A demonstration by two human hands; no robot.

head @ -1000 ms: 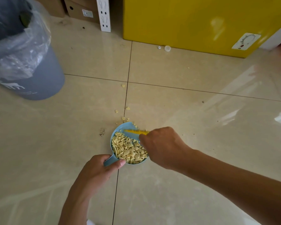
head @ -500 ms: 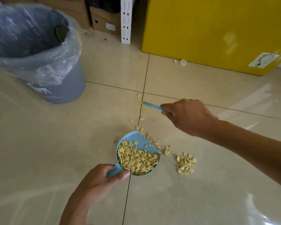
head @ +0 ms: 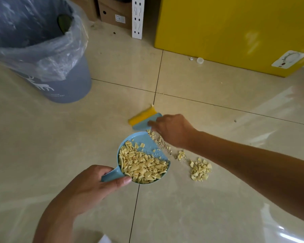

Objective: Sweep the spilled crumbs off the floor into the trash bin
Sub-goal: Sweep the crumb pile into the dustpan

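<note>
My left hand (head: 93, 186) grips the handle of a small blue dustpan (head: 147, 142) that rests on the tiled floor and holds a heap of pale yellow crumbs (head: 142, 165). My right hand (head: 172, 130) holds a small brush (head: 144, 118) with a blue back and yellow bristles, set on the floor just beyond the pan's open edge. A loose pile of crumbs (head: 200, 169) lies on the floor to the right of the pan, with a thin trail leading to the pan's lip. The grey trash bin (head: 60, 85), lined with a clear bag, stands at the far left.
A yellow cabinet (head: 235, 32) fills the far right. Cardboard boxes (head: 114, 13) and a white perforated post (head: 138, 18) stand behind the bin. A small white cap (head: 200, 60) lies by the cabinet's base. Glossy beige tiles (head: 42, 146) spread all around.
My right hand has lifted off the pan and carried the brush outward, then set it down flat just beyond the pan's lip. A crumb pile to the right is now uncovered. The view shifted toward the bin.
</note>
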